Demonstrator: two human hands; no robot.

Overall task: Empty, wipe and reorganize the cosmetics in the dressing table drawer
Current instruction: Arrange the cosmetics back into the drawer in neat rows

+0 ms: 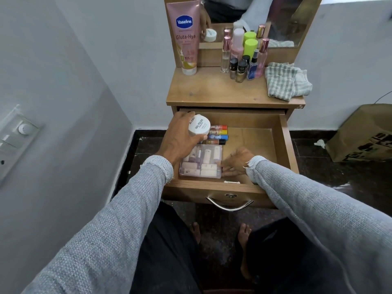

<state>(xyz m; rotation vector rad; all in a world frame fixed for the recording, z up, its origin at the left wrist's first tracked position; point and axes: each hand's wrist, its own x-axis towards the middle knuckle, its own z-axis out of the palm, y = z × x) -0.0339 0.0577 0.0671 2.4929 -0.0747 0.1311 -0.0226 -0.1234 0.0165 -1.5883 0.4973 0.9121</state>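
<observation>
The drawer [284, 143] stands pulled out, and the reorganizing step looks to be in hand: its right half is bare wood, while the left half holds a clear plastic case [200, 162] of small pale tubes at the front-left corner and a row of four coloured sticks [218, 134] lying behind it. The left hand [180, 136] hovers over the drawer's back-left corner, its fingers curled round a white round jar [199, 125] printed "zudio" and "NAIL POLISH", with a smaller line beneath too fine to read. The right hand [236, 161] lies inside the drawer, fingers straight and together, touching the case's right side.

Next, as I judge it, the jar needs setting down in the back-left corner beside the sticks without knocking them.

On the tabletop [212, 90], a pink "Vaseline Gluta-Hya" tube [186, 37] marked "10X" stands at the back-left corner, a cluster of bottles [244, 54] at the back middle, and a checked cloth [286, 81] near the right edge.
</observation>
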